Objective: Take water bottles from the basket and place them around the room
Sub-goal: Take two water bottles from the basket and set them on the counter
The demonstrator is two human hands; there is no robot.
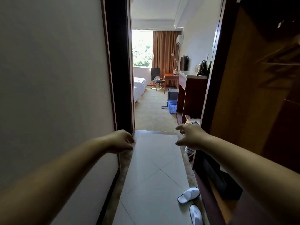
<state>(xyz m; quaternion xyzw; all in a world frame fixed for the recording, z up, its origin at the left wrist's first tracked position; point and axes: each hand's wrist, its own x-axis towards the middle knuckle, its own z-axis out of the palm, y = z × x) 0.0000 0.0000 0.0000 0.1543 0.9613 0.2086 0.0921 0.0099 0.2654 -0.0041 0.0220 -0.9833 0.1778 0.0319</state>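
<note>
A blue plastic basket (172, 106) stands on the carpet far ahead, beside a dark wooden cabinet. Its contents cannot be made out from here and no water bottle is visible. Both my arms reach forward over the tiled hallway floor. My left hand (121, 141) hangs with loosely curled fingers near the dark door frame and holds nothing. My right hand (189, 136) is spread with relaxed fingers, empty, near the wardrobe's edge.
A white wall fills the left; an open wooden wardrobe (253, 111) lines the right. Two white slippers (189, 195) lie on the tiles at lower right. Beyond are beds (139, 85), an office chair (156, 78), a desk, and a kettle (202, 67) on the counter.
</note>
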